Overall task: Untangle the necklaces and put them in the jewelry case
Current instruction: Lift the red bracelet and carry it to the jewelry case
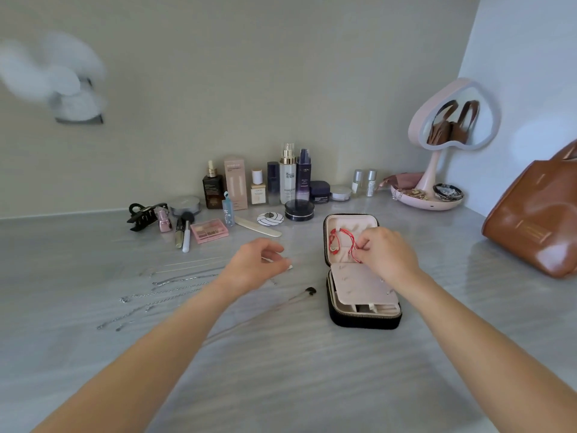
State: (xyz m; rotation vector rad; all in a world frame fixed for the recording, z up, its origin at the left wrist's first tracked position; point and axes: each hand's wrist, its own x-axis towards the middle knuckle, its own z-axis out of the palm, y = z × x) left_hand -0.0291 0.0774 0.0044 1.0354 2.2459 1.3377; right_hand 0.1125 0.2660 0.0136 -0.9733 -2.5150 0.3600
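Observation:
A black jewelry case [363, 318] with a pink lining lies open on the grey table, right of centre. A red cord necklace [338, 240] hangs inside its raised lid. My right hand [385, 253] is over the case and pinches the red cord's right end. My left hand [257, 264] hovers left of the case, fingers loosely curled and apart, with nothing visible in it. Several thin silver necklaces [162, 289] lie stretched out side by side on the table, left of and under my left forearm. A thin chain with a dark pendant [309, 291] lies beside the case.
Cosmetic bottles [287, 179], jars, a palette [209, 231], brushes, a nail file and a black hair claw [142, 215] line the back. A pink heart-shaped mirror [452, 120] with a tray base stands back right. A brown leather bag [537, 214] sits far right.

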